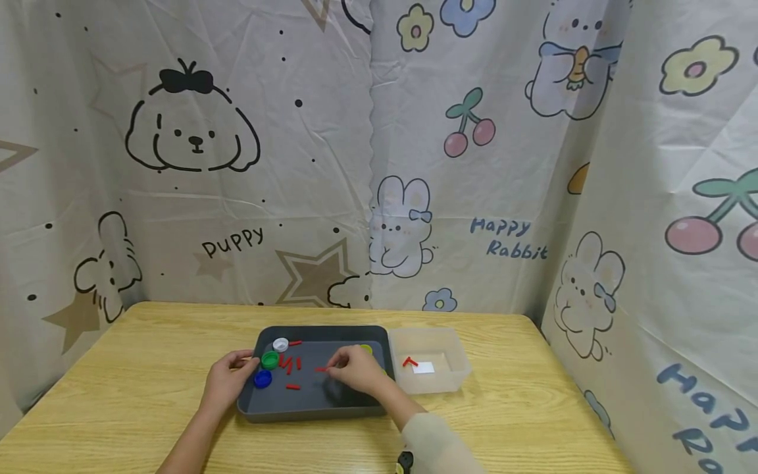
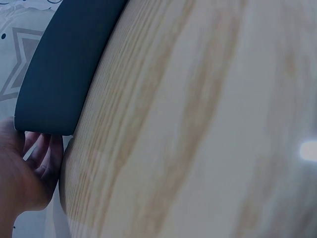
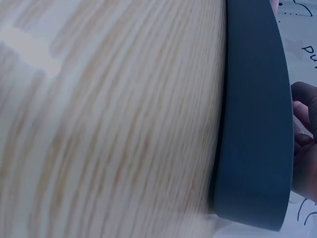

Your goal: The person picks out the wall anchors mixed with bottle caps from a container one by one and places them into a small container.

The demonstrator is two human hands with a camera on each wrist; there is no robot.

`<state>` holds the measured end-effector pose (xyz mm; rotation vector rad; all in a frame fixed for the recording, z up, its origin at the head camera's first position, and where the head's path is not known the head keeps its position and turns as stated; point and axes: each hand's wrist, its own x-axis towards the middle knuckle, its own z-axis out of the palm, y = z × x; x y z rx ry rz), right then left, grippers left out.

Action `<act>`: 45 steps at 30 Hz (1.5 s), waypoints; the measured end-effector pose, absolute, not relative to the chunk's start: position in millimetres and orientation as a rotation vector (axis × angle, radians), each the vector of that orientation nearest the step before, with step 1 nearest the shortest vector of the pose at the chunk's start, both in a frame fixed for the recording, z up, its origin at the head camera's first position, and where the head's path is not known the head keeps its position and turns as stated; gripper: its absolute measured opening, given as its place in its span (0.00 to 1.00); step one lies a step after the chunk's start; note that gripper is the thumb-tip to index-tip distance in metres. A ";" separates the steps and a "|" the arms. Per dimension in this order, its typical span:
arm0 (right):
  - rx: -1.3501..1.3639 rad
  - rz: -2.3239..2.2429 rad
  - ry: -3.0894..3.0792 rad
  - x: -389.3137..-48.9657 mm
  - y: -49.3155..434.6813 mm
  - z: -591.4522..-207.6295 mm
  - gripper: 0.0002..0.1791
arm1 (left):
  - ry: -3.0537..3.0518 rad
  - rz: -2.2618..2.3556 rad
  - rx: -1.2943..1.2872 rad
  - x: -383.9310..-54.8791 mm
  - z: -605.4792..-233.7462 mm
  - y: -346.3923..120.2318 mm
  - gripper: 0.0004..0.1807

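Note:
A dark grey tray (image 1: 320, 413) lies on the table. My left hand (image 1: 229, 380) holds its left end, thumb at the rim and fingers against the outer wall; the left wrist view shows those fingers (image 2: 51, 157) at the tray's end. Over the tray's middle, my right hand (image 1: 358, 370) pinches a small red stick (image 1: 322, 370) between thumb and forefinger. Several more red sticks (image 1: 293, 387) lie scattered in the tray's left half. Along that side sit a white round cap (image 1: 281, 345), a green cap (image 1: 270, 359) and a blue cap (image 1: 263, 378).
Against the tray's right side stands a translucent plastic box (image 1: 458, 355) with red sticks (image 1: 410, 362) and a white rectangle (image 1: 423, 368) inside. A yellow cap (image 1: 367, 349) shows partly behind my right hand. A printed curtain (image 1: 331, 164) hangs behind the wooden table (image 1: 521, 408).

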<state>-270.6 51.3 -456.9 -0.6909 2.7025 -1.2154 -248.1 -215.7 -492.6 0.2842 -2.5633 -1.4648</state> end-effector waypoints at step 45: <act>-0.613 -1.186 2.823 -277.1 101.4 -412.7 0.05 | -2.553 -1.472 0.283 -247.3 -491.7 -214.9 0.21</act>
